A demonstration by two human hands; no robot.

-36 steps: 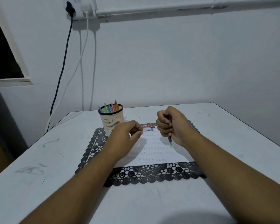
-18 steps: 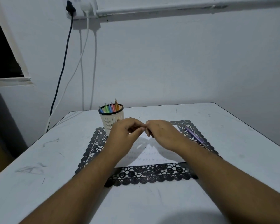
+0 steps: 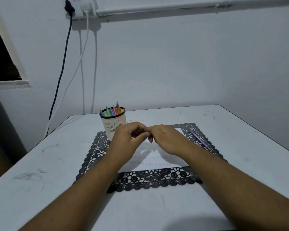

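Observation:
My left hand [image 3: 128,139] and my right hand [image 3: 165,139] meet fingertip to fingertip over the top of a white sheet of paper [image 3: 157,161] with faint printed rows. Both hands have curled fingers. Anything between them is hidden. The paper lies on a black lace placemat [image 3: 150,179]. A purple mechanical pencil [image 3: 198,139] lies loose on the mat's right side, apart from my right hand.
A cream pen cup [image 3: 113,124] with several coloured pens stands at the mat's back left corner, just behind my left hand. The white table [image 3: 40,164] meets the wall at the back. Cables [image 3: 63,64] hang from a wall socket.
My right hand held the pencil upright over the paper, then laid it on the mat's right side and moved left to meet my left hand. The small case by the paper's top is now covered.

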